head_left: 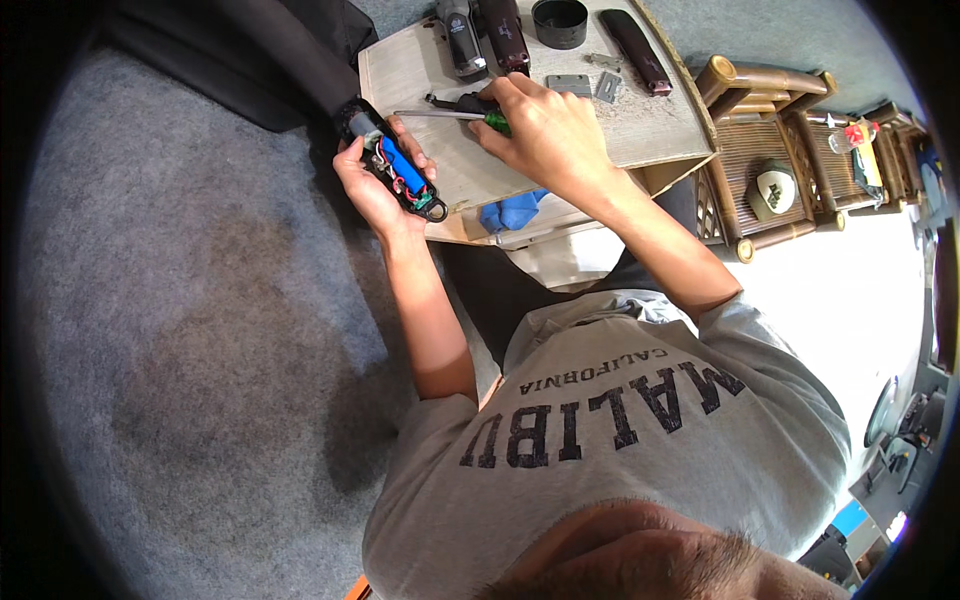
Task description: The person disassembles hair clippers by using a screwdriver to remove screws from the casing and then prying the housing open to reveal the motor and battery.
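A grey carpet (180, 330) spreads under a low wooden board (640, 130) that serves as the work surface. Left of the board's near corner, the left hand (375, 190) is wrapped around an opened hair clipper (400, 172), its blue battery and wiring exposed. On the board itself the right hand (545, 130) is closed on a green-handled screwdriver (455, 114), whose shaft points left along the wood. Beyond it, at the board's far edge, lie two more clippers (485, 35), a black round cup (559, 22), a dark clipper cover (637, 50) and small metal blades (585, 86). Right of the board stands a bamboo rack (775, 140).
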A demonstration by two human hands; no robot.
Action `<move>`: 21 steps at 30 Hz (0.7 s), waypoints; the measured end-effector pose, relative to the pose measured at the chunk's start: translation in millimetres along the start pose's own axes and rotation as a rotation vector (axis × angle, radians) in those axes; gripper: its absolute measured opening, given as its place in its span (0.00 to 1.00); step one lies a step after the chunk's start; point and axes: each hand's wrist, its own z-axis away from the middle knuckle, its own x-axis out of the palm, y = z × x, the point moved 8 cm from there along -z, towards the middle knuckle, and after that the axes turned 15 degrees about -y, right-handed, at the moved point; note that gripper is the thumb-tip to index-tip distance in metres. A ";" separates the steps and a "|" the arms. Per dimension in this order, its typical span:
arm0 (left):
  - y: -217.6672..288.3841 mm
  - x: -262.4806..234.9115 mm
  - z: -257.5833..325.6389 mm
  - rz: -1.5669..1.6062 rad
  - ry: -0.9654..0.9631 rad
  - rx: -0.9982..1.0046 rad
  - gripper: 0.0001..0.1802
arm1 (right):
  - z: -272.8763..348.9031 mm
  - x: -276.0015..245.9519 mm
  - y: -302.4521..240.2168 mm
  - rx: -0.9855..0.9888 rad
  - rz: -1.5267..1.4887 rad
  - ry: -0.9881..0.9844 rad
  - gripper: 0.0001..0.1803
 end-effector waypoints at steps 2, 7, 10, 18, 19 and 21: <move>-1.3 -2.8 -0.4 0.002 -0.025 -0.004 0.25 | -1.0 2.6 -0.1 0.002 0.020 0.003 0.20; -5.2 -7.0 -5.9 0.033 -0.079 0.038 0.21 | 1.0 -6.0 5.9 -0.029 -0.081 0.079 0.20; -0.6 6.1 -2.4 0.027 -0.178 0.067 0.23 | 2.7 -15.0 12.6 -0.077 -0.248 0.182 0.19; -2.0 25.2 -0.3 -0.318 -0.268 0.062 0.27 | -5.1 -31.3 -16.1 -0.275 -0.438 0.043 0.21; -4.2 24.3 -1.7 -0.361 -0.283 0.062 0.27 | -4.6 -31.9 -21.8 -0.329 -0.433 0.038 0.22; -8.2 25.4 -1.5 -0.346 -0.344 0.019 0.27 | -5.6 -29.7 -22.7 -0.339 -0.379 0.008 0.24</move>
